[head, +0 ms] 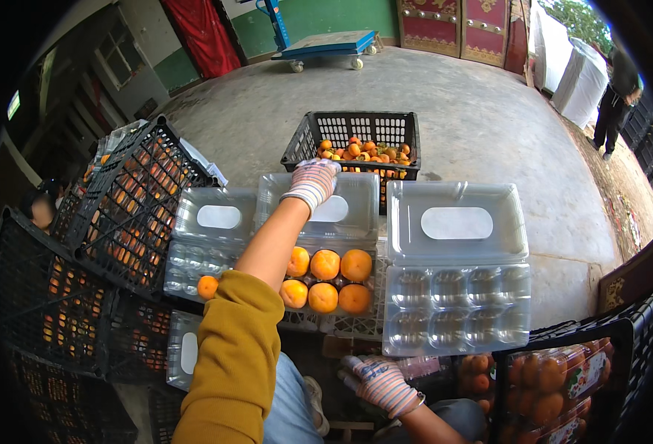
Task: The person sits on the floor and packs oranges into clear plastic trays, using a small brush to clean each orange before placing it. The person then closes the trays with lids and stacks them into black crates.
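Striped work gloves cover both hands. My left hand (314, 183) reaches forward over the raised lid of the middle clear plastic clamshell box (360, 194), at the near rim of a black plastic crate (354, 117) of persimmons (354, 150); its fingertips are partly hidden. Orange persimmons (324, 264) fill the visible cups of the middle box; my forearm covers its left part. My right hand (379, 380) is low, just below an empty open clamshell box (457, 311), fingers apart, holding nothing visible. Left of my forearm, a single persimmon (207, 287) sits in another open clamshell box (210, 202).
Black crates (137, 205) of persimmons are stacked at left, where a person's head (40, 211) partly shows. A crate (634, 333) of packed boxes stands lower right. A blue platform cart (326, 44) stands beyond the concrete floor; another person (615, 100) stands far right.
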`<state>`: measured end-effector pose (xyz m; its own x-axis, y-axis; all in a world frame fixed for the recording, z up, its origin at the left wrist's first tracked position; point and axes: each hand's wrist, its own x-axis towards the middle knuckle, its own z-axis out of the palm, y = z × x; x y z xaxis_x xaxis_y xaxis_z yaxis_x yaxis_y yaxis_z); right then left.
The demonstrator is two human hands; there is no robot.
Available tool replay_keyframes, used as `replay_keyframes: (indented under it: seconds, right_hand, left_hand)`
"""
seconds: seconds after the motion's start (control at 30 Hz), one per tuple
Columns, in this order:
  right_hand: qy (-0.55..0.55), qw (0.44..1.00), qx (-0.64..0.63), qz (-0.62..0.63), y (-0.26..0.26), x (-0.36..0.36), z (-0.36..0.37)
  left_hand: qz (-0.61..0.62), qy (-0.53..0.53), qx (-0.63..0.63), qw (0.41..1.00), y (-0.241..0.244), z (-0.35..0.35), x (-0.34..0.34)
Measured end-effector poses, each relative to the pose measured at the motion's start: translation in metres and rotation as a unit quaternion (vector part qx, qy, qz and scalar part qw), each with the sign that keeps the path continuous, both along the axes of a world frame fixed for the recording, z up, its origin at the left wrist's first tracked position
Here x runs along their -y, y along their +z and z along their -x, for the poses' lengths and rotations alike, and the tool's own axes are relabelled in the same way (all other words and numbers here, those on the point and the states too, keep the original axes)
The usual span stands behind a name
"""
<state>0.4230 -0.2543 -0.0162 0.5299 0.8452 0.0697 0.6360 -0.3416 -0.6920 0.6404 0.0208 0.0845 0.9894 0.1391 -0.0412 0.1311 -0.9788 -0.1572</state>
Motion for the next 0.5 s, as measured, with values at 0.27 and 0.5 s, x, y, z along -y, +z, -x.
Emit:
replay_keyframes:
  seconds: [0.27, 0.5]
  right_hand:
    - [-0.005, 0.999, 0.036, -0.026, 0.007, 0.001, 0.002]
    - [-0.013, 0.999, 0.026, -0.024, 0.004, -0.004, 0.004]
  left_hand:
    - [-0.069, -0.023, 0.165, 0.984, -0.029, 0.006, -0.004]
    - [-0.067, -0.031, 0.188, 0.979, -0.024, 0.011, 0.002]
